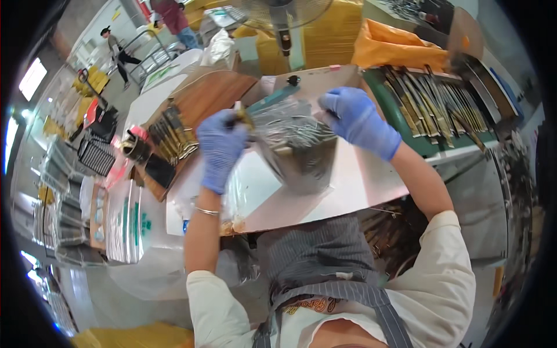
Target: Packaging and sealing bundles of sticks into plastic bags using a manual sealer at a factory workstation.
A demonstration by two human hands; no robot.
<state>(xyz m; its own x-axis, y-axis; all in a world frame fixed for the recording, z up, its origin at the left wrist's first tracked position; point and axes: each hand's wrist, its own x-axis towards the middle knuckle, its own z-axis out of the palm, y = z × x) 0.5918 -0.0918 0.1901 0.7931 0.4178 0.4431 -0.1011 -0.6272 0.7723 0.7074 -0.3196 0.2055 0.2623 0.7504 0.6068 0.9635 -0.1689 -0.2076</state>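
Observation:
Both my hands wear blue gloves. My left hand (221,148) grips the left top edge of a clear plastic bag (299,148) filled with a bundle of dark, thin metal pieces. My right hand (357,120) holds the bag's right top corner. The bag hangs between them, just above a pale pink board (360,180) lying in front of me.
A green tray (432,107) with several rows of dark packets lies to the right, an orange bag (397,49) behind it. More dark packets (171,136) sit on a wooden board at left. Clear bags (125,220) are stacked lower left. Two people stand far back left beyond a fan (281,17).

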